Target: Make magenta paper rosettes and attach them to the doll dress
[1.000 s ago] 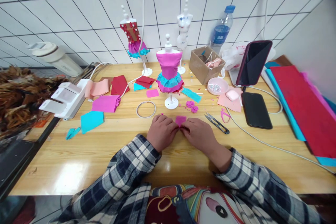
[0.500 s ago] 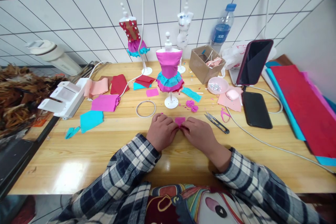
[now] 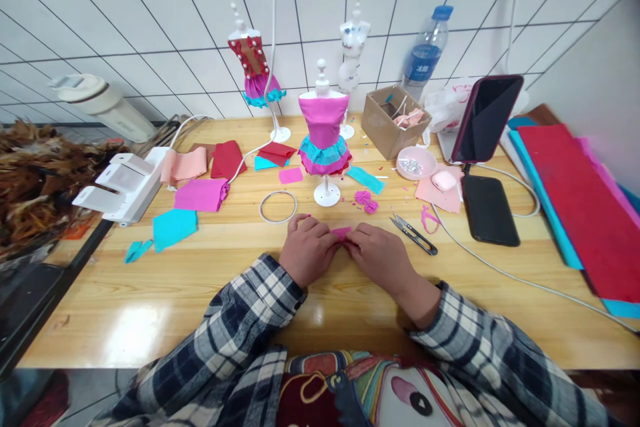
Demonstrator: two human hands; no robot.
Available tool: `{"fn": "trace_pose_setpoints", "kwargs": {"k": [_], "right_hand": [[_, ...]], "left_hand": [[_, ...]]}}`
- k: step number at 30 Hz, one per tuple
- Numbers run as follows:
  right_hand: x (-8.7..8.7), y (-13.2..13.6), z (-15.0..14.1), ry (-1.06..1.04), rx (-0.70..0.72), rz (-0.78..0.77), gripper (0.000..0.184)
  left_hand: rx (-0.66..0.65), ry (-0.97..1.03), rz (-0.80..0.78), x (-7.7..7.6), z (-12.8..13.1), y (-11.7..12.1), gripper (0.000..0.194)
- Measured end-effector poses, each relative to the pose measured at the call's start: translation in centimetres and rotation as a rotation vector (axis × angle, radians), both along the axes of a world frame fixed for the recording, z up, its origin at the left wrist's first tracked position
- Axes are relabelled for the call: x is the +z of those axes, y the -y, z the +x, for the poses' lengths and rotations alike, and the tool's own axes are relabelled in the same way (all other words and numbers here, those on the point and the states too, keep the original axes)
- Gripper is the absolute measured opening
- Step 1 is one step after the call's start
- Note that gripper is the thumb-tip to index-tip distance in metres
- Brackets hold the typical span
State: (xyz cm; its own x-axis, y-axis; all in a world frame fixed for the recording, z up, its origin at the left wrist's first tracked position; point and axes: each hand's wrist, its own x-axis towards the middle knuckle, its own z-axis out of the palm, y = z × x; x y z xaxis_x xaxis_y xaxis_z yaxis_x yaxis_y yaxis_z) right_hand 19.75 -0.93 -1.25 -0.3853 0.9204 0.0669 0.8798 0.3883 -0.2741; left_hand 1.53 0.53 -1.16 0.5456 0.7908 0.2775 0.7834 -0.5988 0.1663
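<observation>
Between my fingertips, low over the front of the table, is a small piece of magenta crepe paper (image 3: 341,233). My left hand (image 3: 309,250) pinches its left side and my right hand (image 3: 379,255) its right side, so its lower edge is hidden. Just beyond stands a white mini dress form (image 3: 327,194) in a magenta top and a ruffled turquoise and magenta skirt. A silver ring (image 3: 278,207) lies past my left hand. To the right of my right hand are thread snips (image 3: 414,235), and two magenta paper rosettes (image 3: 367,201) rest behind it.
Folded crepe paper (image 3: 201,195) in several colours lies at left beside a white charging stand (image 3: 135,187). A cardboard box (image 3: 393,123), a pink bead bowl (image 3: 416,163), a black phone (image 3: 491,210) and a white cable (image 3: 520,282) occupy the right. Red sheets (image 3: 580,203) lie farther right.
The visible part of the magenta paper between my fingers has become lower and narrower, its top edge coming toward me. Both hands stay in nearly the same place.
</observation>
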Motion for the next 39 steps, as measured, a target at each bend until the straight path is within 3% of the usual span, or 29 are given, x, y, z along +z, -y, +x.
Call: {"fn": "trace_pose_setpoints", "kwargs": {"k": [39], "right_hand": [[0.1, -0.28, 0.04, -0.014, 0.01, -0.038, 0.026]], "left_hand": [[0.039, 0.039, -0.041, 0.28, 0.2, 0.1, 0.016]]}}
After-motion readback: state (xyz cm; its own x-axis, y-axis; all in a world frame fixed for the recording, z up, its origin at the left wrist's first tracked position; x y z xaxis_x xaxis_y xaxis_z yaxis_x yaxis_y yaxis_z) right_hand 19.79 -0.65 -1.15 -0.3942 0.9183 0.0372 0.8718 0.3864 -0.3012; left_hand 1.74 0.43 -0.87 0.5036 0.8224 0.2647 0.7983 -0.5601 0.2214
